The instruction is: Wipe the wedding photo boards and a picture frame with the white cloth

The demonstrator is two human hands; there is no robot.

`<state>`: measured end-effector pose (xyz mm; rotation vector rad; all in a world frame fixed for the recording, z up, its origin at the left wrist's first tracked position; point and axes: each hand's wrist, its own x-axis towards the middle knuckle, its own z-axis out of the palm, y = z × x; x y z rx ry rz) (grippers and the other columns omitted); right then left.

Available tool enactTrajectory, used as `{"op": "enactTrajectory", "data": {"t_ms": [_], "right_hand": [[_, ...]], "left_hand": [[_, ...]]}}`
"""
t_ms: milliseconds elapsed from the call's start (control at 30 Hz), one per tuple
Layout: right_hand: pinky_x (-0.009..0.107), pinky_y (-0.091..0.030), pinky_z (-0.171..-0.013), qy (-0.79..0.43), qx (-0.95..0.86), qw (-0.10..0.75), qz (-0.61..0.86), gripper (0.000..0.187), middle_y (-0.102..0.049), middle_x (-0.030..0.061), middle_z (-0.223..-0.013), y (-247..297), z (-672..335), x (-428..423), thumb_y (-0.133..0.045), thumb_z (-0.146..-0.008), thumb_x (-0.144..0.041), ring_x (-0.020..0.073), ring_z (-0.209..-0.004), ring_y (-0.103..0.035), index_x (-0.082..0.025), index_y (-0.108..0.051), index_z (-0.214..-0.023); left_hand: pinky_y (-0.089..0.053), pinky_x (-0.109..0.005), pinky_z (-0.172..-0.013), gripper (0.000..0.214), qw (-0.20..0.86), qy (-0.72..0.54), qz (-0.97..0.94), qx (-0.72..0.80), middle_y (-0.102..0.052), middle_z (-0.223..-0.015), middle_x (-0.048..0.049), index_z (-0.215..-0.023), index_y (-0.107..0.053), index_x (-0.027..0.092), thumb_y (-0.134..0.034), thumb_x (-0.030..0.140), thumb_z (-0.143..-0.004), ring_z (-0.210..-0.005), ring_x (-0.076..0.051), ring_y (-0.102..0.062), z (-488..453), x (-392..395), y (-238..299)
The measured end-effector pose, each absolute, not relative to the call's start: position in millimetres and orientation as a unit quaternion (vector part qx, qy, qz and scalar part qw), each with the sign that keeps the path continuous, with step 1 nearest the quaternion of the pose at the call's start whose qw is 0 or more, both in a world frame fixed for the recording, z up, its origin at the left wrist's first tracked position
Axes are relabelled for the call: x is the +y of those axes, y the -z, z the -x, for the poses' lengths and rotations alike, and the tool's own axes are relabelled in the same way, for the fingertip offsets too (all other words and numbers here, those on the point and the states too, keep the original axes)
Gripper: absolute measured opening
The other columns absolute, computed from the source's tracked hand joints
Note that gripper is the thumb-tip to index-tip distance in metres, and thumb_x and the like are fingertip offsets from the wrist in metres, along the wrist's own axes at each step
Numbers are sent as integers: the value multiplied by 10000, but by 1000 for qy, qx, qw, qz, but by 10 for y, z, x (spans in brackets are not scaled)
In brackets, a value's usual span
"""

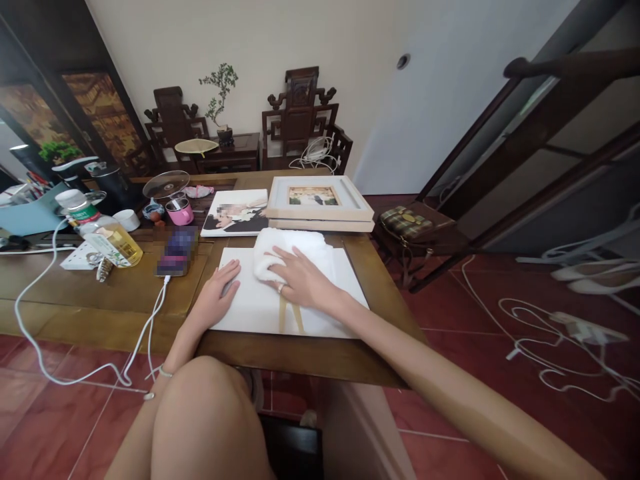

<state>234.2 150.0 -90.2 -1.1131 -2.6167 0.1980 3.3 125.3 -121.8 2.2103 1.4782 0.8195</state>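
Observation:
A white photo panel (250,313) lies flat near the front edge of the wooden table, with a tan shape on its lower part. On top of it rests a folded white cloth (313,247), hiding much of the panel's upper half. My right hand (303,277), a ring on one finger, presses down on the cloth with its fingers curved over it. At the panel's left edge, my left hand (219,291) lies flat with fingers stretched out. Just beyond the cloth are a photo print (240,212) and stacked pale picture frames (320,207).
To the left are a phone (176,252) on a white cable, a bottle of yellow liquid (117,233), a pink cup (180,212) and a blue box (35,213). A chair with a plaid bag (407,221) stands right; cables (545,340) trail over the red floor.

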Motion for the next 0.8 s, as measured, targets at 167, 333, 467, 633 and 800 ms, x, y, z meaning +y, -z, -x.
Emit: {"op": "enactTrajectory", "data": {"t_ms": [167,333,467,633,800], "right_hand": [[631,-186,-1100,-52,-893,134,427,324,-444,195,-1442,925,-2131,1336,-454,-910,-178,366,-1397,-269,-113,-623,-1179],[641,-163,-1108,-60,-926,108,356,264,-396,185,-1475,936,-2062,602,-574,-828,-196,391,-1395,-257,-163,-684,-1066],[653,-179,-1101,-86,-952,97,276,246,-358,189,-1494,898,-2141,303,-626,-796,-249,411,-1395,-241,-157,-695,-1013],[539,-182,-1150,-120,-943,105,293,319,-415,110,-1480,870,-2277,656,-608,-783,-187,289,-1407,-276,-197,-666,-1097],[485,-230,-1142,-73,-919,126,367,300,-479,124,-1434,900,-2274,1311,-509,-896,-238,259,-1388,-327,-170,-641,-1157]], "left_hand": [[-225,-450,-1172,458,179,-289,-782,522,-473,-1438,-134,-1312,-547,121,-415,332,-928,-1382,-226,-377,-32,1259,1228],[-212,-467,-1173,457,182,-283,-789,515,-462,-1446,-135,-1317,-545,131,-390,299,-921,-1386,-228,-371,-15,1261,1232],[-199,-493,-1171,452,191,-285,-792,505,-451,-1455,-124,-1314,-549,164,-394,264,-901,-1387,-234,-369,5,1266,1231],[-209,-485,-1169,450,184,-284,-789,512,-465,-1445,-131,-1309,-552,153,-384,288,-915,-1381,-232,-380,-9,1258,1225],[-226,-464,-1167,462,173,-283,-785,523,-470,-1438,-140,-1315,-542,120,-395,325,-928,-1384,-227,-375,-20,1250,1221]]}}
